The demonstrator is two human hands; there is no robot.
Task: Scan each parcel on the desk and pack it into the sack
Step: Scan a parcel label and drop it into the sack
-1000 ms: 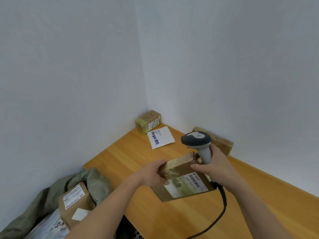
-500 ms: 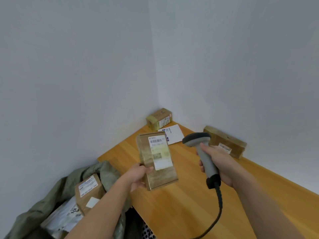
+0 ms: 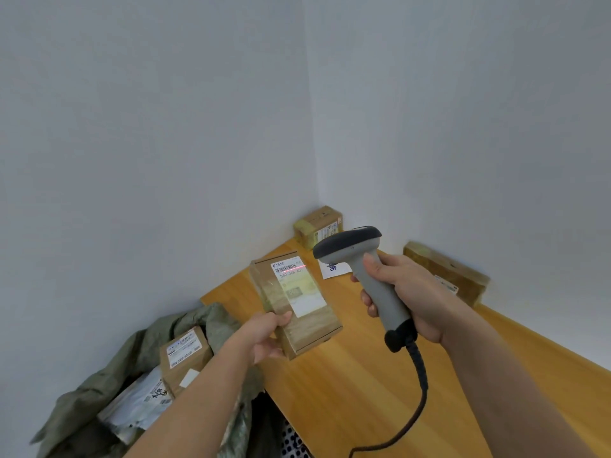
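Observation:
My left hand (image 3: 264, 335) grips the near end of a flat brown cardboard parcel (image 3: 309, 322), held tilted above the wooden desk (image 3: 380, 385) with its white label facing up. A red scan line lies across the barcode at the label's far end. My right hand (image 3: 406, 295) grips the handle of a grey barcode scanner (image 3: 360, 259), whose dark head points at that label. The green sack (image 3: 132, 358) lies open at the desk's left end, with a brown box (image 3: 185, 358) and a white mailer (image 3: 139, 408) inside.
A small brown box (image 3: 319, 226) sits in the wall corner. A white envelope (image 3: 334, 269) lies partly hidden behind the scanner. A long flat box (image 3: 446, 272) leans along the right wall. The scanner's black cable (image 3: 420, 391) hangs down over the desk.
My left hand lifted the parcel off the desk and turned its label upward. My right hand raised the scanner toward it, and the red scan line now shows on the barcode.

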